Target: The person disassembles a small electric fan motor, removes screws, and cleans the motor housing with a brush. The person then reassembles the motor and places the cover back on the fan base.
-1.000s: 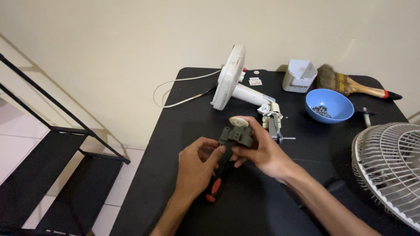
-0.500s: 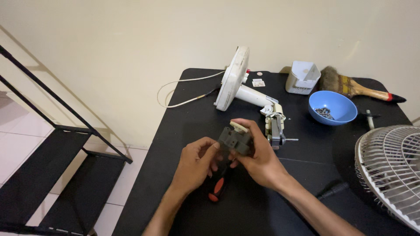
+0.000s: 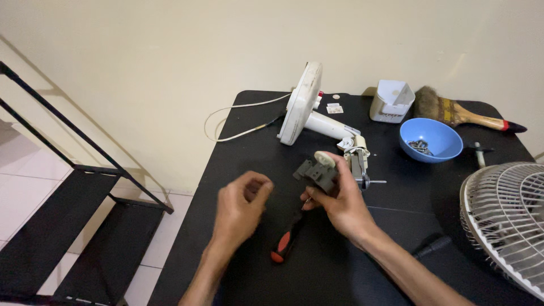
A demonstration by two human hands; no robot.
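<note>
Hands over the black bench: right hand grips a grey fan part.
Left hand hovers loosely curled, empty, beside it; a screwdriver lies below them.

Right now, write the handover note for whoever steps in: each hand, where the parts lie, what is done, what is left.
Right hand: holds the dark grey fan part with a cream knob above the black table.
Left hand: free, fingers curled, apart from the part.
Screwdriver, red and black handle: on the table under the hands.
Fan stand with bare motor: lying on its side behind the hands.
Blue bowl: holds small metal bits.
Grille: on the right edge.
Done: grille and grey part are off.
Left: cannot tell; nothing looks refitted.
</note>
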